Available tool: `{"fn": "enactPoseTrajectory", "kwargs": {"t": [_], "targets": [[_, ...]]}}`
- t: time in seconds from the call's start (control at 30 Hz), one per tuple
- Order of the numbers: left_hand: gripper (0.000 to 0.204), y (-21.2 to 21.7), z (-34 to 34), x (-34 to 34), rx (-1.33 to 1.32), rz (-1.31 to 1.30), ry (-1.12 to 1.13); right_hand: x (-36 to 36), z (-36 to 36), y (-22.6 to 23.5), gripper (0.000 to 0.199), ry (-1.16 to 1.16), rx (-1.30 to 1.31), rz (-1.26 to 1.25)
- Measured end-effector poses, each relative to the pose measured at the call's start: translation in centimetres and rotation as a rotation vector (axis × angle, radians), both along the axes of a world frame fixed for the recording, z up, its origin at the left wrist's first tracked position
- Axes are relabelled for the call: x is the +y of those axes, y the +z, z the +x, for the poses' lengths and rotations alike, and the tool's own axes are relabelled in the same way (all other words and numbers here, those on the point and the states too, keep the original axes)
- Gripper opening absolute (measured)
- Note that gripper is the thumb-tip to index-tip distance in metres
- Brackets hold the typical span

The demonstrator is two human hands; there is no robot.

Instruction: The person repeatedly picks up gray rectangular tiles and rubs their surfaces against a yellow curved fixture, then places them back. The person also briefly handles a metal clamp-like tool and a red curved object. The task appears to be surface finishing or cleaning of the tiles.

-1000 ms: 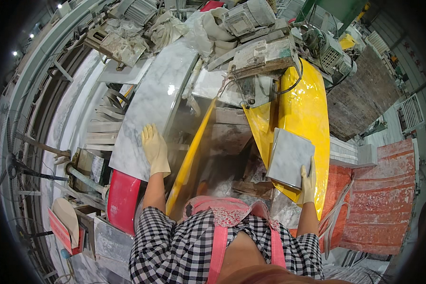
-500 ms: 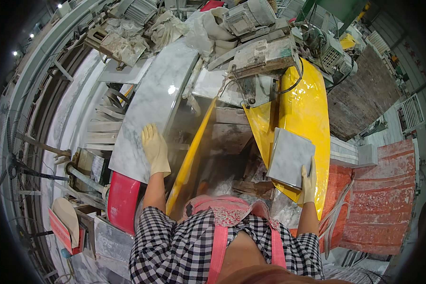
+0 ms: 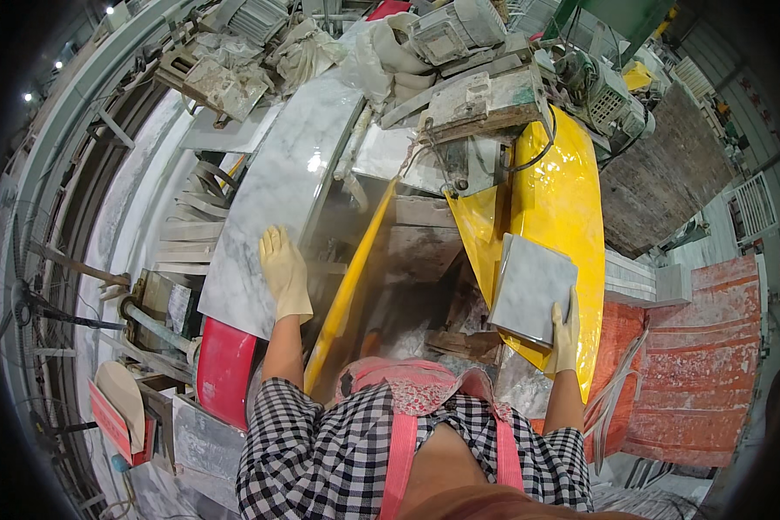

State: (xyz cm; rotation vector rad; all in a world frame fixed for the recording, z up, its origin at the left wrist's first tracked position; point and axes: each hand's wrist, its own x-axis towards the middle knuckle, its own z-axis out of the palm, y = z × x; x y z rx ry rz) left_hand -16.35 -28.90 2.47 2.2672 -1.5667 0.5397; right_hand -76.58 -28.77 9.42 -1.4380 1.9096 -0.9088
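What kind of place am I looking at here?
Most likely a stone-cutting workshop: the left hand rests on a long marble slab, the right hand holds a square tile, beside a dusty, yellow-guarded saw machine.

Your gloves (image 3: 286, 273) are pale yellow, your shirt (image 3: 321, 451) is black-and-white checked. The slab (image 3: 277, 199) is white-grey veined, the tile (image 3: 531, 289) grey, the guard (image 3: 555, 208) bright yellow.
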Motion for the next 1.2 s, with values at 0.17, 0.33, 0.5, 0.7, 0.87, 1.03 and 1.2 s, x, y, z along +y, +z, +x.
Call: {"fn": "enactPoseTrajectory", "kwargs": {"t": [0.17, 0.33, 0.5, 0.7, 0.87, 1.03, 1.2], "targets": [[0.043, 0.1, -0.1, 0.0, -0.005, -0.021, -0.001, -0.2, -0.2, -0.1, 0.065, 0.045, 0.102, -0.016], [0.043, 0.2, -0.2, 0.0, 0.01, -0.024, 0.009, 0.0, 0.3, 0.4, 0.066, -0.009, 0.023, 0.025], [0.044, 0.3, -0.2, -0.1, 0.023, -0.021, 0.009, 0.1, 0.2, 0.1, 0.067, 0.015, 0.001, -0.012], [0.043, 0.4, -0.3, 0.1, 0.012, -0.016, 0.011, -0.3, -1.2, -1.4, 0.068, 0.034, 0.074, -0.019], [0.043, 0.3, -0.3, 0.0, 0.011, -0.024, 0.015, -0.2, -1.2, -1.5, 0.068, 0.031, 0.045, -0.025], [0.042, 0.2, -0.3, 0.0, 0.005, -0.038, 0.014, -0.2, -1.0, -1.1, 0.068, 0.021, 0.034, -0.007], [0.043, 0.5, -0.5, 0.1, 0.002, -0.046, 0.016, -0.1, -0.3, -0.4, 0.068, 0.014, 0.024, -0.01]]}}
